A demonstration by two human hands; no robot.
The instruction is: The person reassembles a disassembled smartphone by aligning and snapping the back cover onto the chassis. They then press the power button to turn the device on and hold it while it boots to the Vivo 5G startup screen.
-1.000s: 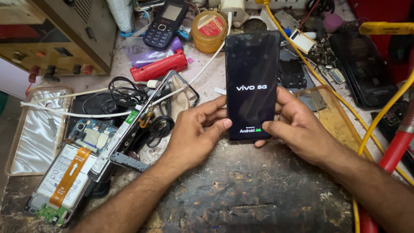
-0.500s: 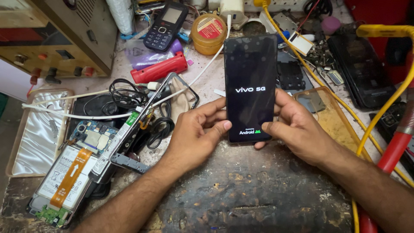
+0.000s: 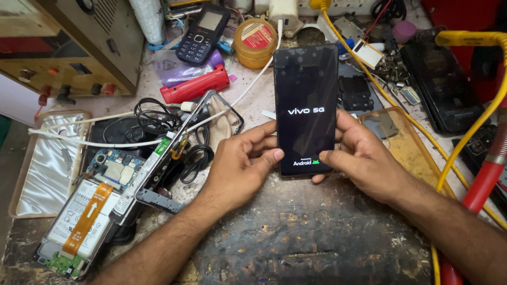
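Desk: the desk point(image 3: 317, 248) is worn and dark, with scratched and stained top, crowded with repair parts; the smartphone is the landmark here.
Metal box: a beige metal box with knobs point(image 3: 68, 47) stands far left and behind the smartphone.
Smartphone: the black smartphone point(image 3: 306, 108) stands almost upright in the middle of the desk, screen lit with white letters on black.
Left hand: the left hand point(image 3: 240, 169) grips the lower left edge of the smartphone, thumb on the front glass.
Right hand: the right hand point(image 3: 364, 163) grips the lower right edge, thumb on the bottom of the screen; both hands are closed on it.
Opened phone: an opened phone with orange flex strip point(image 3: 79, 216) lies far left and in front of the smartphone.
Clear case: a clear phone case point(image 3: 42, 169) lies empty, left of the opened phone.
Round tin: a round yellow tin with red label point(image 3: 256, 42) stands just left behind the smartphone, lid on.
Keypad phone: a small dark keypad phone point(image 3: 200, 34) lies left of the tin.
Change: compared with half a second earlier, the smartphone and both hands are in the same place and the same grip.
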